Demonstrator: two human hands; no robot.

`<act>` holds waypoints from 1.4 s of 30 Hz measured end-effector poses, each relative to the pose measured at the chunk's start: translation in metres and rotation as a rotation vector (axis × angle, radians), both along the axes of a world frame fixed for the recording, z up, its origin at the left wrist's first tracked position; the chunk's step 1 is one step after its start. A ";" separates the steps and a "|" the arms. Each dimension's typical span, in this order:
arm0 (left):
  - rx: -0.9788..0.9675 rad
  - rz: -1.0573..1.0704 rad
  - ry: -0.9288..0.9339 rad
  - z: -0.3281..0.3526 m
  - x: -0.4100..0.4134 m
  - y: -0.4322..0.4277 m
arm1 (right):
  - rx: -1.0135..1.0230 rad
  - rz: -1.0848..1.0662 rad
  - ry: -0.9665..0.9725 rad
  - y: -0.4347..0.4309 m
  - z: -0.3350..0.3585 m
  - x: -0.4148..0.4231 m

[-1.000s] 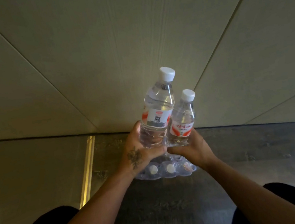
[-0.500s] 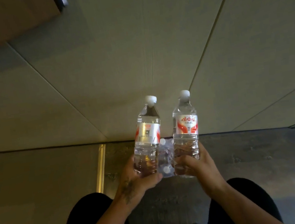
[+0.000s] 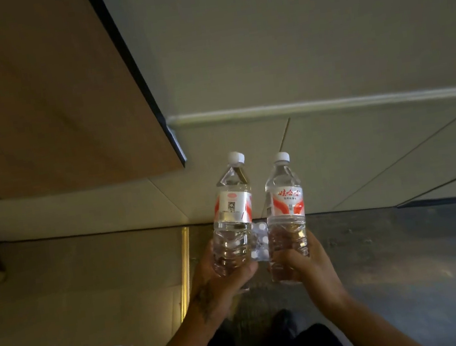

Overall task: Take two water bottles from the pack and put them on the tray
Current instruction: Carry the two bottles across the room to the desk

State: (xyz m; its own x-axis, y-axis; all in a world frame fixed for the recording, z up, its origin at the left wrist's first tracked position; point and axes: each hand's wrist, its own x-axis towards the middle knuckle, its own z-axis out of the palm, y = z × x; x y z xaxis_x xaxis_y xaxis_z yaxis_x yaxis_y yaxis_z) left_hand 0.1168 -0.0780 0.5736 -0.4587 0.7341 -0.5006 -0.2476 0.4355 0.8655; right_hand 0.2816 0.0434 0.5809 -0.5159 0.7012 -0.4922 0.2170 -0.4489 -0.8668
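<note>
A: which way are the bottles pointing?

B: both upright, caps up, long axes near vertical. left hand (image 3: 221,279) grip is wrapped round the base of the left bottle (image 3: 233,216), right hand (image 3: 303,262) grip round the right bottle (image 3: 286,211). they're side by side, not touching.

A: and the pack?

B: pack (image 3: 260,241) sits on the floor, peeking out between the two grips. vs half a second ago the bottles are higher and a brown panel (image 3: 49,95) now fills the upper left. no tray visible.
</note>
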 end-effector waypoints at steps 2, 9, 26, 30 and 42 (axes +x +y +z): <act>-0.017 0.018 0.028 0.045 0.006 -0.007 | 0.003 -0.006 0.028 -0.007 0.046 0.006; -0.006 0.073 0.100 0.119 0.019 -0.014 | 0.038 -0.087 0.019 -0.019 0.109 0.023; 0.165 -0.433 -0.071 0.170 0.053 0.073 | 0.187 -0.571 0.003 -0.040 0.139 0.110; 0.154 -0.642 -0.156 0.169 0.072 0.082 | 0.223 -0.807 -0.015 -0.071 0.143 0.145; 0.148 -1.176 -0.336 0.187 0.215 0.059 | 0.280 -1.395 -0.225 -0.225 0.182 0.222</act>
State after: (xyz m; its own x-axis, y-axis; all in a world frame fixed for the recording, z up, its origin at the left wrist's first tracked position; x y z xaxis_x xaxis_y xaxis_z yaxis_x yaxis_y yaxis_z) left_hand 0.3322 -0.0190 0.7605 0.6550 0.6734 -0.3428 0.0089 0.4468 0.8946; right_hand 0.5039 -0.1818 0.7628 0.7279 0.6448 -0.2334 -0.1076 -0.2288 -0.9675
